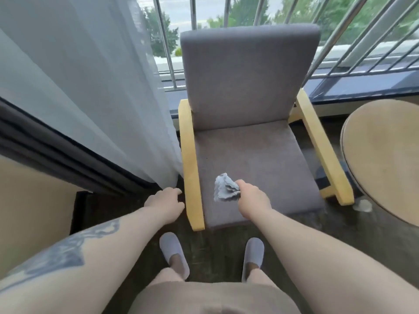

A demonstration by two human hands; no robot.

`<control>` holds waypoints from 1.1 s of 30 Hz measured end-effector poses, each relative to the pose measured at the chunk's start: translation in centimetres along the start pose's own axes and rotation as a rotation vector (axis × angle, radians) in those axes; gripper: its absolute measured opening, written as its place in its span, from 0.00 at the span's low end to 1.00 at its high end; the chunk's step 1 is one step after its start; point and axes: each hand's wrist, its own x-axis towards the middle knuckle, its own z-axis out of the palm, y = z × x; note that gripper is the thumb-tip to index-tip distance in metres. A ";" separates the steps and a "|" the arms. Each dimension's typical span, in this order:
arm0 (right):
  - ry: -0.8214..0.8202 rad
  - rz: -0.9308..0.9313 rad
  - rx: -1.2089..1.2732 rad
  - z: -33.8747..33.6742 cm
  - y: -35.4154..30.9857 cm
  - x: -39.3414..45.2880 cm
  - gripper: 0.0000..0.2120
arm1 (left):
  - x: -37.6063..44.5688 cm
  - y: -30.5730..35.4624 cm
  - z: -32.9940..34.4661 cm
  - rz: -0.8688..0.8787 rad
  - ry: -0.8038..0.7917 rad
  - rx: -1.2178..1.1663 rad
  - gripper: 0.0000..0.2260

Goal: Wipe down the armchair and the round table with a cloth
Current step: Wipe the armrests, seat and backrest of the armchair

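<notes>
View down from a standing person. The right hand (250,197) grips a bunched grey cloth (226,188) over the front of the armchair (249,143) seat. The left hand (165,198), fingers loosely curled, holds nothing beside the near armrest. Best to flatten the cloth and wipe front to back. The round table (383,159) stands to the right.

Crumpled grey cloth (226,188) over grey armchair (249,141) seat.
</notes>
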 end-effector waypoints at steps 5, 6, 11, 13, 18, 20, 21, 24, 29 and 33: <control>-0.010 0.182 0.159 5.2 -3.4 0.5 0.21 | 3.5 -5.0 1.2 -0.005 -0.050 0.038 0.23; 0.045 0.218 0.225 6.0 -3.8 0.9 0.22 | 3.9 -5.7 2.2 -0.004 -0.058 0.032 0.23; 0.294 -0.182 0.116 11.8 -4.9 5.3 0.31 | 7.1 -7.1 7.5 0.160 -0.030 0.183 0.26; 0.200 -0.449 -0.033 16.2 -4.6 6.4 0.33 | 9.7 -7.3 8.5 0.227 0.075 0.209 0.25; 0.192 -0.583 -0.134 23.5 -0.8 4.3 0.30 | 13.8 -6.9 10.5 0.260 0.186 0.025 0.24; 0.241 -0.558 -0.098 23.4 -1.2 5.1 0.27 | 14.1 -6.3 12.2 0.224 0.165 -0.050 0.25; 0.251 -0.520 -0.059 23.5 -2.1 5.7 0.27 | 14.1 -6.0 13.2 0.218 0.152 -0.087 0.25; 0.243 -0.467 0.019 24.5 -4.5 6.3 0.31 | 13.4 -5.1 15.9 0.200 0.171 -0.229 0.26; 0.138 -0.902 -0.188 22.2 1.6 7.6 0.30 | 11.3 -3.6 18.8 0.146 0.239 -0.359 0.27; 0.162 -0.895 -0.229 20.3 0.3 10.5 0.26 | 10.1 -0.8 20.2 -0.022 0.376 -0.578 0.26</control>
